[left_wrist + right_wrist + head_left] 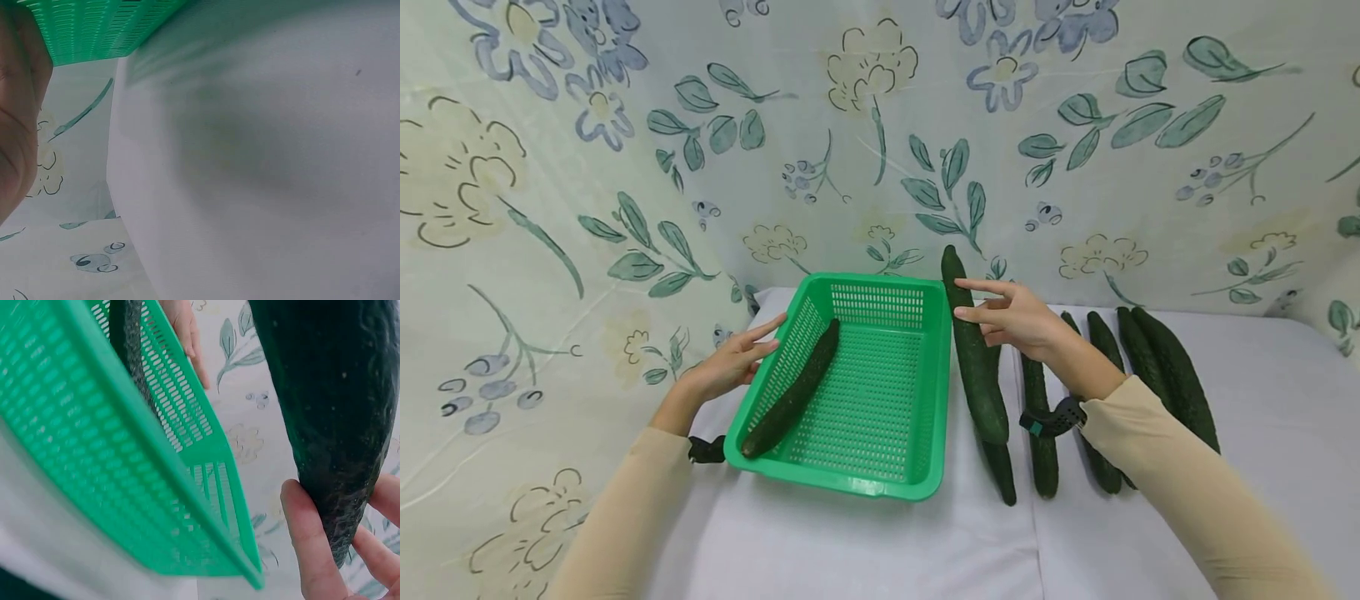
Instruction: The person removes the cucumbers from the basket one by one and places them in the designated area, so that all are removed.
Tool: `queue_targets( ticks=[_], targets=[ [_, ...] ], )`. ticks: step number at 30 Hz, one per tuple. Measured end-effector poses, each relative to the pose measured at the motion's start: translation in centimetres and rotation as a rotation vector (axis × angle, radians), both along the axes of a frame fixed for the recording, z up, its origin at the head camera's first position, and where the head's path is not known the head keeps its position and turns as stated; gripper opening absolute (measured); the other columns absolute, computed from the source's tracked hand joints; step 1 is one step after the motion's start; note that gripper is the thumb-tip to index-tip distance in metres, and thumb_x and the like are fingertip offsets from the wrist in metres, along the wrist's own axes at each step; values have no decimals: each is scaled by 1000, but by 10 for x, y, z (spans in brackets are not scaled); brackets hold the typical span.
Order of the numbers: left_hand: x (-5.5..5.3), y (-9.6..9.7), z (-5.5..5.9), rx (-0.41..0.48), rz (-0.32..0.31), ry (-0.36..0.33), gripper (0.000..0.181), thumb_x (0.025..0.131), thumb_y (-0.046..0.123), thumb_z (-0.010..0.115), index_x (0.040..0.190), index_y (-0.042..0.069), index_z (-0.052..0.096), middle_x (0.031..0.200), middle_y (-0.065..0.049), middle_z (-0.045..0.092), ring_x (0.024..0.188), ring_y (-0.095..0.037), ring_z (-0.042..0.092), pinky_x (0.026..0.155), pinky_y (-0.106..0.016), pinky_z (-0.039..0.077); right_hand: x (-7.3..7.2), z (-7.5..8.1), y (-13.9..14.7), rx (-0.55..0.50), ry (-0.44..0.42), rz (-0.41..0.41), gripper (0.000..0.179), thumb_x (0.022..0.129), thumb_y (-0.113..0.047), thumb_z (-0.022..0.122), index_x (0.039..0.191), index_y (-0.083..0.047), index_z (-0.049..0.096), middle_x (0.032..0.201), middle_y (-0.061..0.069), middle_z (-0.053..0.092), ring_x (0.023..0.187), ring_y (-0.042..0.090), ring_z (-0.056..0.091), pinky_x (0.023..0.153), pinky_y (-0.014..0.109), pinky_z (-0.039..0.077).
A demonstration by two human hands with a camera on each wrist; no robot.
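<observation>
My right hand [1011, 319] pinches a long dark green cucumber [977, 375] near its far end. In the right wrist view, the thumb and fingers [306, 540] lie on either side of its narrow tip. The cucumber is held up beside the right rim of a green plastic basket [931, 417], above another cucumber [1000, 475] that it partly hides. My left hand [730, 365] holds the basket's left rim; some of its fingers are hidden. Inside the basket, one cucumber [797, 392] lies slantwise along the left side.
Right of the basket, a cucumber [1041, 433] lies on the white tablecloth [850, 550]. Several more cucumbers [1176, 367] lie farther right, partly behind my right forearm. A flowered cloth [820, 167] hangs behind the table and down its left side.
</observation>
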State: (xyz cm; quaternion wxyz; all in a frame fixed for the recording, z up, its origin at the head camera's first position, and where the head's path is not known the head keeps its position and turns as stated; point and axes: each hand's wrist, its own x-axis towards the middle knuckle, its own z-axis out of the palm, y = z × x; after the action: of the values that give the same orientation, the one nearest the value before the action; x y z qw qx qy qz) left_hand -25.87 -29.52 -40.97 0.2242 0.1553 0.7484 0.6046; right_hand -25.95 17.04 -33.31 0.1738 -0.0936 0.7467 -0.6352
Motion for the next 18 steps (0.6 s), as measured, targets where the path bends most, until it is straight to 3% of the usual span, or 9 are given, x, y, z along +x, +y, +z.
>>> queue_targets(
  ticks=[7, 11, 15, 18],
  targets=[
    [-1, -1, -1, 4, -12, 4, 58, 110, 24, 41, 162, 30, 16, 129, -23, 57, 66, -13, 61, 63, -26, 53, 4, -3, 28, 40, 30, -33, 68, 95, -21, 72, 154, -13, 41, 82, 2, 52, 61, 12, 46, 61, 28, 48],
    [-2, 0, -1, -10, -6, 10, 58, 110, 25, 42, 161, 31, 18, 105, -14, 64, 57, -12, 50, 57, -25, 47, 6, -4, 42, 52, 41, -46, 68, 95, -20, 72, 155, -13, 40, 77, 1, 49, 60, 12, 45, 60, 27, 47],
    [-2, 0, -1, -19, -3, 12, 58, 109, 26, 44, 161, 31, 19, 80, -3, 58, 50, -11, 36, 53, -25, 40, 7, -8, 57, 100, 70, -55, 70, 96, -22, 71, 156, -12, 37, 84, 0, 58, 64, 13, 49, 65, 28, 49],
    [-2, -1, -2, -13, -8, 10, 58, 109, 26, 43, 161, 31, 18, 81, -3, 57, 50, -11, 36, 53, -24, 40, 7, -12, 68, 131, 90, -63, 70, 97, -24, 69, 156, -13, 36, 94, 2, 64, 69, 15, 52, 69, 31, 51]
  ],
)
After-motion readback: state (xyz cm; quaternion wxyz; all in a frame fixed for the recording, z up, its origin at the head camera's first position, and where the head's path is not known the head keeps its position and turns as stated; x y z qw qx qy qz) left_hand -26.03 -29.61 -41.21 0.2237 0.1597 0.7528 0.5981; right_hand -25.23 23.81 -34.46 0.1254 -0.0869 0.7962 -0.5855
